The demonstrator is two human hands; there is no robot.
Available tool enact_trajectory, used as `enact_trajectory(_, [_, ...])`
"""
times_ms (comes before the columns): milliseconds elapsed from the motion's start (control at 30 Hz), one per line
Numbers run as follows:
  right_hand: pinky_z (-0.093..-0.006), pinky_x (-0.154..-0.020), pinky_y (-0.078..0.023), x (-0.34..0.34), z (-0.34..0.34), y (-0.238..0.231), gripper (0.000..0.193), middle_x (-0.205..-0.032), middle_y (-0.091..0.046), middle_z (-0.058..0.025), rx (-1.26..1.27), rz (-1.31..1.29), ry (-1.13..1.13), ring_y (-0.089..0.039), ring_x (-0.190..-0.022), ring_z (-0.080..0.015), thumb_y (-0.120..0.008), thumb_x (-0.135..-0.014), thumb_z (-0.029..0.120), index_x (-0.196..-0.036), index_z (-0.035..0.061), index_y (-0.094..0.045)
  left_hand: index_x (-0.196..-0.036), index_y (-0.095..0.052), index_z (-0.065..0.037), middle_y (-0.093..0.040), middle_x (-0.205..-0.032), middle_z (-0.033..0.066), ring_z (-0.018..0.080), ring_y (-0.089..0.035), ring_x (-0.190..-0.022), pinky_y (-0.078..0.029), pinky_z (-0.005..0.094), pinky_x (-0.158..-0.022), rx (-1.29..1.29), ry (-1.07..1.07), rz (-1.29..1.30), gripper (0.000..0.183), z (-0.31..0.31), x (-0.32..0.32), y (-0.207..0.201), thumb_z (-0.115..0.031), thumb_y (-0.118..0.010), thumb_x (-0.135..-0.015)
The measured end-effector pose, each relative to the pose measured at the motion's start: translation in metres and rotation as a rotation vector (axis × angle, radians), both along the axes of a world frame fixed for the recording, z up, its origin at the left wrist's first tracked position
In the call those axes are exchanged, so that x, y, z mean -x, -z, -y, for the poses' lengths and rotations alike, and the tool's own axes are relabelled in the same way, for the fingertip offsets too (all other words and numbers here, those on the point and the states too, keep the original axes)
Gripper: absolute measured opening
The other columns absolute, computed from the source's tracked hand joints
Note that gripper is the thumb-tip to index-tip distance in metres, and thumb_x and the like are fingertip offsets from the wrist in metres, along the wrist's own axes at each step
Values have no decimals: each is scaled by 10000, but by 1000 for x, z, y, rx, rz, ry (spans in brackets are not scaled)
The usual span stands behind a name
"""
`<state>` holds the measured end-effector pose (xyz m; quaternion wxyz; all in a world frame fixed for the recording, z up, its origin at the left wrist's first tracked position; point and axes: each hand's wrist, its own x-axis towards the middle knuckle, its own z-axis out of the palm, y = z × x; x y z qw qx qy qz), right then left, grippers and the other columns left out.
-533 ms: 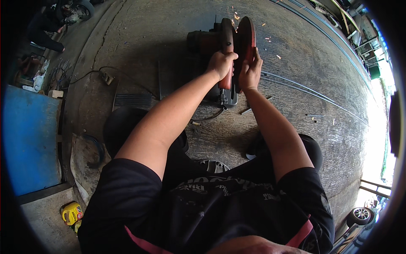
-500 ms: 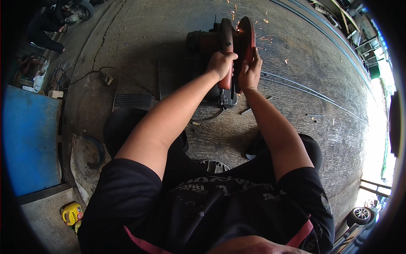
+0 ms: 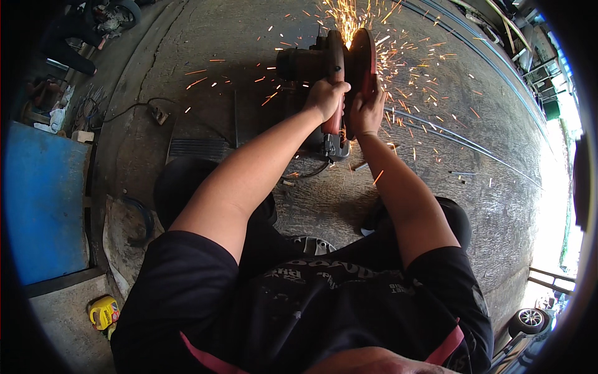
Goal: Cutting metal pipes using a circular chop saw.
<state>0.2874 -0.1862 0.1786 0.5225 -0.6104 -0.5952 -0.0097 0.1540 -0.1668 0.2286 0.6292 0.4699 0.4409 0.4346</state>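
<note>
A chop saw [image 3: 305, 64] with a dark motor and a red handle stands on the floor in front of me. My left hand [image 3: 326, 101] is closed around the red handle [image 3: 337, 121]. To its right, my right hand [image 3: 367, 111] clasps the near part of the red disc guard [image 3: 369, 59], fingers lying along its outer side. Bright sparks [image 3: 350, 17] burst from the far end of the saw, between handle and guard. What the disc touches is hidden by the saw and the glare.
Long thin metal bars [image 3: 445, 133] stretch rightward from the saw. More bars [image 3: 479, 53] lie farther back. A power cord [image 3: 134, 107] runs to the left. A blue panel [image 3: 47, 202] and a yellow container [image 3: 103, 311] are at left. Another person [image 3: 68, 47] is at far left.
The few small sparks have grown into a dense spray, scattering far to both sides. Both hands keep their places on the saw, which has shifted only slightly.
</note>
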Motion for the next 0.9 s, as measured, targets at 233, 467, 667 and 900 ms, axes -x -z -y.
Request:
enact_trajectory(233, [-488, -866, -453, 2, 3, 1, 630, -1151, -495, -253, 77, -35, 13, -528, -1024, -443, -576, -826, 141, -1411, 77, -352, -908, -557, -28, -548, -651, 68, 185, -570, -494, -490, 327, -450, -4, 5, -8, 278, 0, 1, 2, -278, -636, -816])
enact_trajectory(467, [-484, -832, -466, 4, 3, 0, 634, -1101, -508, -249, 39, -4, 23, -539, -983, -439, -575, -819, 137, -1409, 67, -355, -906, -555, -13, -546, -641, 76, 188, -564, -479, -486, 330, -442, -10, -16, -31, 302, 3, 0, 0, -289, -632, -810])
enact_trajectory(667, [-490, -831, -462, 5, 6, -2, 674, -1087, -515, -261, 14, 25, 22, -535, -963, -450, -591, -782, 122, -1407, 48, -352, -897, -556, -11, -549, -638, 78, 188, -568, -482, -487, 330, -444, 3, 4, -9, 304, 5, 1, -3, -292, -634, -807])
enact_trajectory(900, [-474, -848, -465, 3, 4, 2, 657, -1110, -498, -248, 28, 59, 19, -536, -987, -425, -557, -806, 160, -1410, 30, -333, -889, -550, -10, -552, -632, 77, 187, -570, -484, -488, 328, -448, -34, 14, -30, 302, 6, 2, -3, -291, -631, -812])
